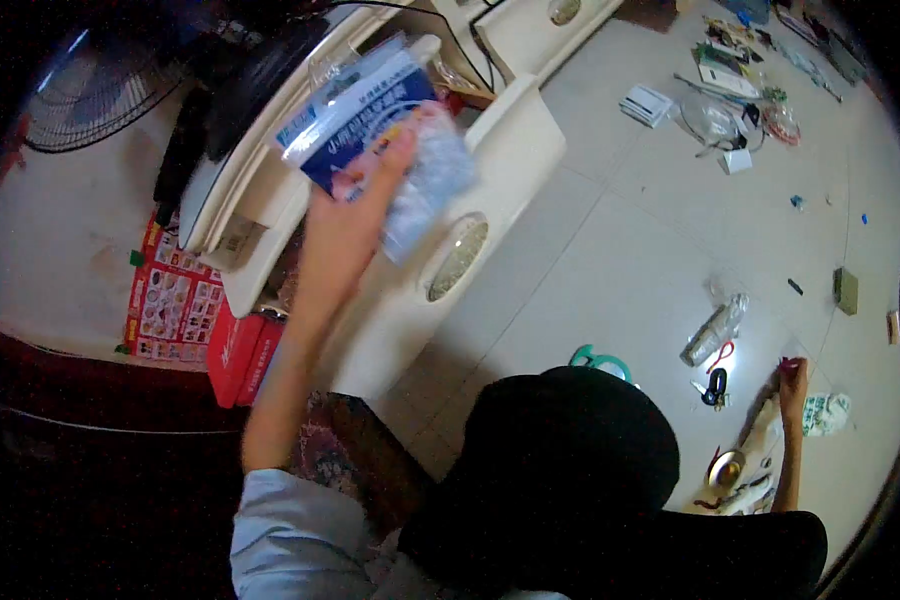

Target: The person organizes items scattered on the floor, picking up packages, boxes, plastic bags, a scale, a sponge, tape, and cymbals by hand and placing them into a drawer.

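Note:
My left hand [355, 215] holds a clear plastic package [380, 125] with a blue and white printed label, thumb on its front and other fingers mostly hidden behind. The package is in front of an open cream drawer unit [510, 130]. At the far right, my right hand [794, 378] is closed around a small dark red object [789, 364], low above the floor items. A white and green bag [826, 414] lies beside it, and a round gold-coloured item [727, 469] is near its forearm.
A large black shape [570, 450] blocks the lower middle. On the tiled floor [570, 260] are red-handled scissors [722, 353], a green ring [602, 361], a wrapped item [717, 330] and several scattered things. A fan [100, 100] and red box [242, 360] are at left.

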`<state>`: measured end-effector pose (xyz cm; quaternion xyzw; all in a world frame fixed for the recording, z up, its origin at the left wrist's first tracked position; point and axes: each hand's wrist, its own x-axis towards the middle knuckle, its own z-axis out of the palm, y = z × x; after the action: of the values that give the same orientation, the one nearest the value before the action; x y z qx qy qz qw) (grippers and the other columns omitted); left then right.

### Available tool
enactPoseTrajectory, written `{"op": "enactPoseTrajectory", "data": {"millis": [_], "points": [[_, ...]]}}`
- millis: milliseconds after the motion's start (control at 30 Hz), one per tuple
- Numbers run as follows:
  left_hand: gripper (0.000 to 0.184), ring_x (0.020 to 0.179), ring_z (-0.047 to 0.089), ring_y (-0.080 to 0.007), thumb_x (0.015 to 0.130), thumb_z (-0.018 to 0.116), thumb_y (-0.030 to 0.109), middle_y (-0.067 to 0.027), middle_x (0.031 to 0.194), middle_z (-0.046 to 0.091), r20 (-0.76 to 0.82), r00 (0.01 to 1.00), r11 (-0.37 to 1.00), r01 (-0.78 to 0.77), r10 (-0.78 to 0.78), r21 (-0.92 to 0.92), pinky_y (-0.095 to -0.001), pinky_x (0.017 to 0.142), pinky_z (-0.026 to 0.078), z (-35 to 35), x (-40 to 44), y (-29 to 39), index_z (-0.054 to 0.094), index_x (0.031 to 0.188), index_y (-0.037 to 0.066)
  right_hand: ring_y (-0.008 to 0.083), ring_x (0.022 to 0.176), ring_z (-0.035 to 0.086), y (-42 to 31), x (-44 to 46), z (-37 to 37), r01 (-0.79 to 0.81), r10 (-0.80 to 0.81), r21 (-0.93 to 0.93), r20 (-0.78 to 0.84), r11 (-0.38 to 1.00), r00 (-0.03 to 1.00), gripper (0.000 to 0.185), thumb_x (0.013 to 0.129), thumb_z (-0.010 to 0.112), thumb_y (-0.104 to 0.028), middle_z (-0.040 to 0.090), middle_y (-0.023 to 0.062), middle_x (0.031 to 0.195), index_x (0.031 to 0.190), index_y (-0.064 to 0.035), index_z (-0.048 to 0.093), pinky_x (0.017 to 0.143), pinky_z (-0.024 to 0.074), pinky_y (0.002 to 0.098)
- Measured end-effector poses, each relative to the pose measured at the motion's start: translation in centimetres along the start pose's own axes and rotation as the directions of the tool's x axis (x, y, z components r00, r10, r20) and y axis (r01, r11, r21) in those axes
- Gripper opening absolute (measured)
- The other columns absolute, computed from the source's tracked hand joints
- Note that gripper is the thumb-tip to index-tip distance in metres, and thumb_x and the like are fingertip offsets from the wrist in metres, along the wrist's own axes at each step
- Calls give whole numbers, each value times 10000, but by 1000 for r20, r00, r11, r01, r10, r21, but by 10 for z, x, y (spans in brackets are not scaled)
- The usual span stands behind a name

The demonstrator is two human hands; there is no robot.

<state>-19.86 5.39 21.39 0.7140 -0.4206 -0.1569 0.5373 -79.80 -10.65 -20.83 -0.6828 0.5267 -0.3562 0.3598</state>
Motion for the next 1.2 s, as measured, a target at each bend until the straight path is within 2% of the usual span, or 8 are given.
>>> {"op": "enactPoseTrajectory", "data": {"millis": [67, 200, 267, 400, 600, 900, 1067, 1200], "points": [[505, 980, 595, -164, 815, 723, 326, -63, 1090, 632, -72, 997, 955, -14, 36, 296, -292, 856, 475, -42, 38, -27, 568, 1165, -3, 77, 652, 458, -23, 7, 2, -79, 79, 51, -2, 996, 997, 191, 914, 575, -146, 496, -34, 769, 1076, -62, 518, 589, 404, 222], [621, 868, 648, -275, 821, 645, 451, -178, 957, 668, 408, 909, 776, -197, -84, 599, -390, 792, 499, -93, 92, -107, 476, 1246, 31, 85, 755, 539, -118, 97, 0, 57, -68, 190, 52, 980, 996, 291, 918, 581, -127, 579, 8, 940, 1194, -66, 512, 657, 452, 224], [556, 838, 642, -352, 831, 591, 448, -222, 937, 652, 618, 785, 486, -554, 35, 676, -449, 750, 495, -86, 86, -140, 495, 1232, 76, 105, 740, 549, -202, 155, 19, 145, -157, 112, 106, 983, 982, 318, 921, 575, -87, 587, 32, 894, 1224, -19, 508, 633, 454, 243], [499, 808, 636, -382, 822, 585, 387, -201, 891, 660, 615, 783, 659, -415, -93, 628, -476, 714, 493, -73, 78, -154, 508, 1219, 95, 109, 785, 560, -427, 220, 95, 283, -295, 98, 463, 954, 836, 410, 887, 631, -112, 619, 41, 947, 1263, -15, 498, 653, 459, 250], [535, 836, 620, -420, 773, 600, 372, -227, 914, 646, 634, 758, 655, -403, -152, 639, -487, 747, 487, -85, 61, -161, 507, 1205, 69, 126, 838, 613, -586, 231, 263, 442, -609, 419, 565, 793, 558, 374, 856, 662, -92, 630, 71, 994, 1206, -35, 542, 762, 512, 272], [426, 835, 629, -407, 802, 543, 306, -244, 885, 641, 732, 622, 701, -390, -278, 598, -482, 730, 490, -82, 64, -192, 530, 1145, 55, 120, 771, 627, -604, 200, 423, 535, -292, 282, 954, 796, -69, 240, 742, 643, 50, 662, 67, 820, 967, -34, 639, 647, 507, 260], [464, 1039, 594, -328, 833, 590, 298, -227, 1076, 615, 865, 410, 912, -155, -290, 379, -427, 856, 467, -93, 66, -184, 511, 1209, 38, 172, 743, 640, -570, 177, 449, 508, -260, 297, 955, 809, -145, 298, 676, 632, 61, 682, 79, 791, 955, -35, 674, 686, 512, 290], [499, 1113, 552, -295, 869, 605, 342, -205, 1157, 592, 849, 513, 886, -326, -126, 329, -371, 954, 417, -122, 68, -172, 494, 1249, 39, 199, 741, 644, -582, 173, 434, 644, -282, 361, 932, 674, -228, 318, 677, 611, 23, 682, 93, 803, 981, -40, 679, 693, 510, 304]]}}
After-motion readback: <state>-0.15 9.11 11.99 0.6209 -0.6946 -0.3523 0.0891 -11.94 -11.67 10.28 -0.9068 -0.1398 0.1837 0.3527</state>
